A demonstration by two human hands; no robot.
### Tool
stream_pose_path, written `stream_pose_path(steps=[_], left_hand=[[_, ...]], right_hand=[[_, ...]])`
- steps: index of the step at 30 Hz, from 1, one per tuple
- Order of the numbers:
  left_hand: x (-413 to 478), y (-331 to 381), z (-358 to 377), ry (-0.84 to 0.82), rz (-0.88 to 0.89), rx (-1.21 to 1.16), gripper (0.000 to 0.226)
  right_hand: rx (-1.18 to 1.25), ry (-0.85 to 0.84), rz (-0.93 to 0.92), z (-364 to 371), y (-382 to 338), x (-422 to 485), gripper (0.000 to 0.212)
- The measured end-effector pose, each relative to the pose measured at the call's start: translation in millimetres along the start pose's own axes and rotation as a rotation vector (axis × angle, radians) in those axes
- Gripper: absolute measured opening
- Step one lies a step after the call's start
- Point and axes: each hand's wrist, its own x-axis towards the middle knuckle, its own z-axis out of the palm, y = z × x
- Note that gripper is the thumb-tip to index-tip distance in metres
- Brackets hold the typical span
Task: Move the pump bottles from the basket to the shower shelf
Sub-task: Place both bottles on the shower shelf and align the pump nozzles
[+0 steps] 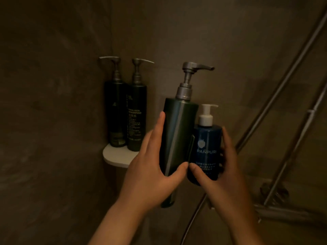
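My left hand (150,172) grips a tall dark green pump bottle (178,131) with a grey pump, held upright in front of the shower wall. My right hand (224,167) holds a shorter blue pump bottle (208,149) with a white pump, pressed against the green one's right side. Both are in the air, to the right of the white corner shelf (115,156). Two dark pump bottles stand on that shelf: one at the back left (115,114), one beside it on the right (137,117). The basket is out of view.
Dim shower corner with dark walls. A metal shower rail (283,85) runs diagonally at the right, with the mixer valve (276,193) and a hose (192,216) below my right hand. The shelf's front right part is hidden behind my left hand.
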Motion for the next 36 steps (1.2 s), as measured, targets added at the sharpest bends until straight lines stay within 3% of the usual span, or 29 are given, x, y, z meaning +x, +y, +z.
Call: stream_pose_path(steps=[14, 36], left_hand=[[26.8, -17.9, 26.5, 0.194, -0.076, 0.135, 0.101], [51.2, -83.9, 36.0, 0.242, 0.0, 0.092, 0.1]], right_hand=[[0.154, -0.233, -0.058, 22.0, 52.0, 35.7, 0.104], [0.134, -0.108, -0.076, 70.0, 72.7, 53.5, 0.103]])
